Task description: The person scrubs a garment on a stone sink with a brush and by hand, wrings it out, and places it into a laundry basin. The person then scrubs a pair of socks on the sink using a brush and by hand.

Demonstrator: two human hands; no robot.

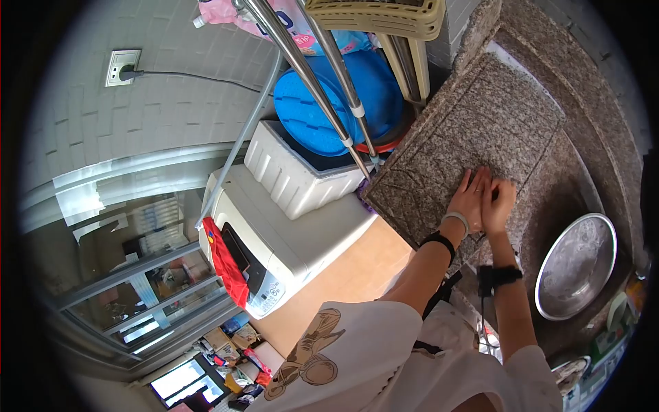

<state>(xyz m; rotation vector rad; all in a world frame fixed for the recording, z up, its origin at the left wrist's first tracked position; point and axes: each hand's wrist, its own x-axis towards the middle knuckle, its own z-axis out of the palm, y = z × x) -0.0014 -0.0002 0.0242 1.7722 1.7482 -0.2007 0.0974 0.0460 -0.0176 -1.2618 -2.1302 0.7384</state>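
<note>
My left hand (469, 202) lies on a speckled brown stone slab (504, 113) with grooves cut in it. Its fingers are stretched out, and a pale bracelet and a black strap circle the wrist. Right beside it, touching it, is my right hand (500, 204), its fingers curled in; whether they hold anything is hidden. A black band (500, 275) with a cable is on my right forearm. To the right of the hands a round metal basin (576, 266) stands tilted in the stone sink area.
Left of the slab is a white top-loading washing machine (302, 213) with a red cloth (226, 264) on it. A white foam box (295, 172), a blue basin (312, 103), metal poles (302, 69) and a beige plastic rack (384, 17) stand beyond.
</note>
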